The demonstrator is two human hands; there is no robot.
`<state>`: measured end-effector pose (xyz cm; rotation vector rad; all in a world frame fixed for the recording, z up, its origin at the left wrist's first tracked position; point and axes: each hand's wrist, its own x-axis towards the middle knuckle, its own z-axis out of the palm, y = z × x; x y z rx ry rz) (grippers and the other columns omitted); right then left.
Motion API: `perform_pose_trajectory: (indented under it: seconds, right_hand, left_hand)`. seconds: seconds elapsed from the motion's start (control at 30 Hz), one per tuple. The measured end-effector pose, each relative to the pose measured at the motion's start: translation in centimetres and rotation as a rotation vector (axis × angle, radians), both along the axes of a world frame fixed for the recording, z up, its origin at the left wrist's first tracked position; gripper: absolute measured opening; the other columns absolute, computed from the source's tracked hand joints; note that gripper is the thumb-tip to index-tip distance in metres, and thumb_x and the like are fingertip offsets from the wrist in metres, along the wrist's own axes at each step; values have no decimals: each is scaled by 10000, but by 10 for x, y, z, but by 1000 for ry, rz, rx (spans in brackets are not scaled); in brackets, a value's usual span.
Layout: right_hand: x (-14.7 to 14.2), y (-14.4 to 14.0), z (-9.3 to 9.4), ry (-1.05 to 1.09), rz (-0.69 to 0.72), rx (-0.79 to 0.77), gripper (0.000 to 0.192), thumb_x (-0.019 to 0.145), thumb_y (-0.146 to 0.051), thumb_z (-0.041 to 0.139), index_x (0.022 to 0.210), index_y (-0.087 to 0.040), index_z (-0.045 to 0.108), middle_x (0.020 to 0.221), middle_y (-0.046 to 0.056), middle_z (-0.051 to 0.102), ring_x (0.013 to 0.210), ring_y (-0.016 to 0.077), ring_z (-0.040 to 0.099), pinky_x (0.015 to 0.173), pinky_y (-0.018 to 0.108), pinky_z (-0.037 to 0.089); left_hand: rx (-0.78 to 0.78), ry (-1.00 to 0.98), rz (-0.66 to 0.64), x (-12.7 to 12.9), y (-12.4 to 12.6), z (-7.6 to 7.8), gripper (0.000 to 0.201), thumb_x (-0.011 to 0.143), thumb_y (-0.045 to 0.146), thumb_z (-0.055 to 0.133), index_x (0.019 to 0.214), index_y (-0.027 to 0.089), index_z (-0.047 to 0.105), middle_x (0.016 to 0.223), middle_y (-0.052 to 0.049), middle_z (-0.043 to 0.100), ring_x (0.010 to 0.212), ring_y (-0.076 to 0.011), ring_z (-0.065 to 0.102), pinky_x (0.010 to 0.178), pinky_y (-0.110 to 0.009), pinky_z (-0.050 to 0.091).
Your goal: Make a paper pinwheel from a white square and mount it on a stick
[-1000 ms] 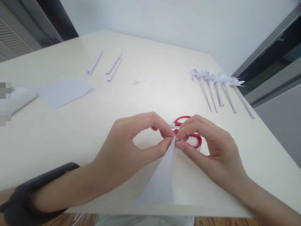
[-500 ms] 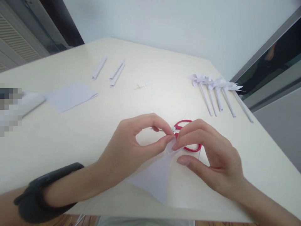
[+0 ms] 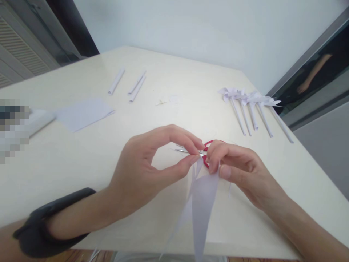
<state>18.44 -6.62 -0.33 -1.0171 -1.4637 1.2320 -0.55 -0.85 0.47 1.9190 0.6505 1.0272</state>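
1. While pinching a narrow tip of the paper between thumb and forefinger of the left hand, also gripping an upper edge of it in the right hand.
2. Rounding the left thumb and forefinger into a wide ring, closed only at the tips; curling the right fingers in, close against the thumb.
3. Dangling the paper between and below both sets of fingertips, toward the near edge of the table; showing a broad flap down across that edge and a thin strip to its left.
4. Wearing a black band on the left wrist.
5. See scissors just beyond the fingertips, blades toward the left edge, red handles partly hidden by the right hand.
6. Find five pinwheels in a row by the right edge, near the far right corner.
7. Find three tubes toward the far left corner, sheets nearer the left edge, and scraps between tubes and pinwheels.
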Motion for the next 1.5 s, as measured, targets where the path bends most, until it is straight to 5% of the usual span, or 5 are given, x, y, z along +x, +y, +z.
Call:
perform_pose_trajectory:
  seconds: [0.3,0.9,1.23,1.37,1.5]
  right_hand:
    - [8,1,6,-3,188,-28,352,880,-463,484,798,-158,640,767,37,566,714,160,518,629,287,404]
    - [-9,-7,6,-482,229,283,228,850,-152,565,1048,-191,671,1017,56,694,928,167,625,835,321,514]
    - [-9,-10,6,-579,66,376,306,837,-59,508,1046,-226,657,1032,11,718,916,160,656,781,283,527]
    - [8,-2,10,-818,-254,318,224,850,-85,529,959,-224,667,929,10,703,834,160,638,718,286,493]
    - [25,8,2,-1111,-230,194,172,860,-191,555,1003,-220,645,1006,60,640,936,221,594,782,361,475]
  left_hand:
    - [13,-15,44,2,-1,0,141,809,79,603,795,219,614,901,13,670,914,-158,616,886,-315,498]
    - [-99,204,50,-3,6,5,33,821,231,614,803,227,640,697,54,679,408,-47,575,350,-121,398]
    - [-46,205,129,-2,5,2,48,821,249,609,792,214,627,816,36,696,431,-51,594,344,-139,392]
    - [-25,222,126,-2,4,2,53,825,214,600,777,209,624,784,44,672,418,-34,569,299,-170,289]
    - [-42,202,121,-2,3,2,56,822,214,604,770,205,623,785,42,671,438,-41,569,346,-185,329]
